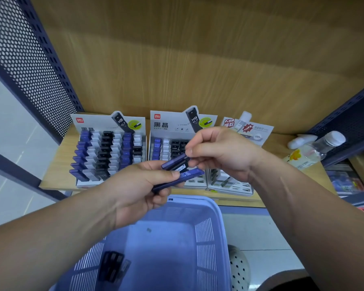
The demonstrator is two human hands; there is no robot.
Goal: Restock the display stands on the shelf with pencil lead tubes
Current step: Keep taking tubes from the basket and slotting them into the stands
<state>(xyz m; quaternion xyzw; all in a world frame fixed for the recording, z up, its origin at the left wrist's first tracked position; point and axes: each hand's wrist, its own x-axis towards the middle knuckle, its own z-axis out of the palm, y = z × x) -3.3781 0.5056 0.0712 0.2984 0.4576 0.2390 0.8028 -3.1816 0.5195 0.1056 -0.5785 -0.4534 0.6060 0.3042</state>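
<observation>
left hand (139,185) grips a blue lead tube (191,174) marked hb 0.7. right hand (221,152) pinches the end of a second blue tube (173,162), just above the first and touching it. both are held over the far rim of the blue basket (206,227), in front of the middle display stand (166,124). left display stand (109,154) nearly full. black tubes (114,265) lie in the basket. stands sit on the wooden shelf (55,164).
</observation>
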